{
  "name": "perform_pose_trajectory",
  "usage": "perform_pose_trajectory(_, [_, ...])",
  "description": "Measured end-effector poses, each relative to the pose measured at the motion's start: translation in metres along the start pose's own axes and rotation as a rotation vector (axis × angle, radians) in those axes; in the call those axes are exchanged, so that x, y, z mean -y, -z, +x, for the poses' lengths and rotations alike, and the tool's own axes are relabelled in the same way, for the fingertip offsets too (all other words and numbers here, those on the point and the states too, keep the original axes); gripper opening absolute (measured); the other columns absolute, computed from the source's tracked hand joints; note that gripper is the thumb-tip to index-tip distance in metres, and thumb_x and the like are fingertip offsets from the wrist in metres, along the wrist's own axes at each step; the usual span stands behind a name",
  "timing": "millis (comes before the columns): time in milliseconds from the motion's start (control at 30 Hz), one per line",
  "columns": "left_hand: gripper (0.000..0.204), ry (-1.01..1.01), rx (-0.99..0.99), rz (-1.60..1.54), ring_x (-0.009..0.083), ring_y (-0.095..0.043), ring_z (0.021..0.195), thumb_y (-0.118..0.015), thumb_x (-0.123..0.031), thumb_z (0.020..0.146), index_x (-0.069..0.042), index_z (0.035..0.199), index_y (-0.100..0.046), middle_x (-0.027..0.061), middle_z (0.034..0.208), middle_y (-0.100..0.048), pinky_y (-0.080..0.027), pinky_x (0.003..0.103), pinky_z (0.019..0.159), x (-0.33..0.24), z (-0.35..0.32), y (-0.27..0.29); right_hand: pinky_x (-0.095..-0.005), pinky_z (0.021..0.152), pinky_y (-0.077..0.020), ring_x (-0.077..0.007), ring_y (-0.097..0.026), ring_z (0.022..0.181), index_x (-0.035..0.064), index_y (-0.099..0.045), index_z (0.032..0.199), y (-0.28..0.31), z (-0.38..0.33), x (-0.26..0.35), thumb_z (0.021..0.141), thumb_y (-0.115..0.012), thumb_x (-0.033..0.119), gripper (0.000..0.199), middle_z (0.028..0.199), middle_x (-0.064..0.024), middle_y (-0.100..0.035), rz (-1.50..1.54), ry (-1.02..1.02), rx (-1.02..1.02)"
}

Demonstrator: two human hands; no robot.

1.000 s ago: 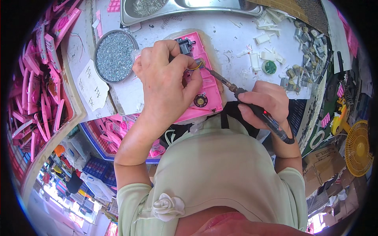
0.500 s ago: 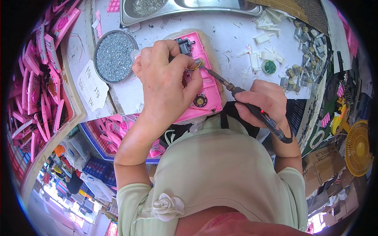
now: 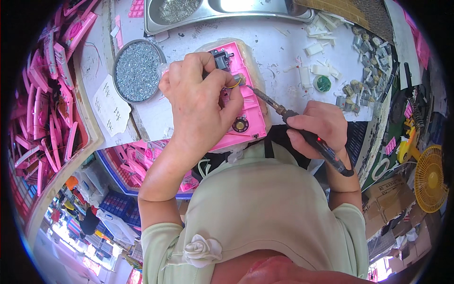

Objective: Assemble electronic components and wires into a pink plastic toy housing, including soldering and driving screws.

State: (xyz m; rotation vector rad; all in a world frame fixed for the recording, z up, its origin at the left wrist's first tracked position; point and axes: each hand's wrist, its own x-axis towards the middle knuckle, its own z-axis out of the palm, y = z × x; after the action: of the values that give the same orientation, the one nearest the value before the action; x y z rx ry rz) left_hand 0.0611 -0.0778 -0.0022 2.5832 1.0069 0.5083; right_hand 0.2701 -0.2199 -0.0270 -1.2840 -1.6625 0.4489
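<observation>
A pink plastic housing [image 3: 254, 111] lies on a padded support in front of me, with a dark mechanism [image 3: 221, 59] and a small round speaker [image 3: 240, 124] in it. My left hand [image 3: 198, 97] is over its left part, fingers closed in a pinch on a thin yellow wire [image 3: 232, 86] beside a small metal motor [image 3: 240, 79]. My right hand [image 3: 321, 128] grips a soldering iron [image 3: 309, 138] with a small red light on its handle. The iron's tip is close to the motor's end; I cannot tell whether it touches. My left palm and fingers hide part of the housing.
A round tin of small screws [image 3: 138, 71] stands left of the housing. A metal tray [image 3: 227, 20] is at the far edge. To the right are a green solder pot [image 3: 322, 84], white plastic pieces [image 3: 313, 49] and several small motors [image 3: 350, 102]. Pink shells [image 3: 66, 104] fill a crate at left.
My right hand and the soldering iron have shifted slightly down and to the right, the tip moving a little off the motor. The housing sits slightly lower. My left hand keeps its pinch.
</observation>
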Motion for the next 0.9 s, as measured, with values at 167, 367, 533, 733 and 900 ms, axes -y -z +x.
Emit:
perform_pose_trajectory(167, [0.016, -0.003, -0.007, -0.005, 0.0248, -0.050, 0.095, -0.079, -0.014, 0.068, -0.010, 0.081, -0.070, 0.0051, 0.096, -0.051, -0.032, 0.039, 0.087, 0.0000, 0.0001, -0.0006, -0.0333, 0.045, -0.0394, -0.0215, -0.051, 0.049, 0.0103, -0.072, 0.102, -0.0021, -0.0014, -0.0008, 0.071, -0.082, 0.006, 0.032, 0.060, -0.0017, -0.052, 0.034, 0.008, -0.025])
perform_pose_trajectory(367, [0.016, 0.001, 0.000, 0.000, 0.0247, -0.050, 0.095, -0.079, -0.014, 0.068, -0.010, 0.081, -0.070, 0.0051, 0.096, -0.051, -0.032, 0.039, 0.087, -0.0004, 0.0005, -0.0006, -0.0335, 0.045, -0.0394, -0.0212, -0.051, 0.049, 0.0104, -0.072, 0.101, -0.0002, -0.0012, 0.0004, 0.071, -0.082, 0.006, 0.032, 0.060, -0.0017, -0.052, 0.003, -0.001, -0.015])
perform_pose_trajectory(533, [0.016, 0.007, 0.004, 0.002, 0.0245, -0.049, 0.095, -0.079, -0.014, 0.068, -0.011, 0.081, -0.070, 0.0047, 0.097, -0.051, -0.032, 0.040, 0.087, -0.0008, 0.0002, 0.0001, -0.0337, 0.044, -0.0378, -0.0205, -0.050, 0.049, 0.0107, -0.072, 0.100, 0.0037, 0.0006, 0.0019, 0.071, -0.082, 0.007, 0.031, 0.060, -0.0013, -0.052, -0.015, -0.001, 0.017])
perform_pose_trajectory(733, [0.016, 0.009, -0.003, -0.009, 0.0272, -0.049, 0.095, -0.080, -0.018, 0.068, -0.013, 0.081, -0.071, 0.0039, 0.098, -0.052, -0.032, 0.046, 0.089, -0.0001, -0.0004, -0.0019, -0.0329, 0.042, -0.0344, -0.0198, -0.048, 0.047, 0.0087, -0.070, 0.102, 0.0002, -0.0028, -0.0015, 0.070, -0.082, 0.004, 0.034, 0.059, -0.0011, -0.049, 0.018, 0.028, -0.051])
perform_pose_trajectory(900, [0.017, 0.008, 0.001, -0.006, 0.0273, -0.049, 0.096, -0.080, -0.018, 0.068, -0.013, 0.081, -0.071, 0.0040, 0.099, -0.052, -0.031, 0.046, 0.089, -0.0004, -0.0006, -0.0007, -0.0325, 0.042, -0.0333, -0.0197, -0.047, 0.046, 0.0071, -0.070, 0.102, 0.0014, -0.0013, -0.0013, 0.071, -0.081, 0.002, 0.034, 0.059, -0.0014, -0.049, 0.020, 0.040, -0.049])
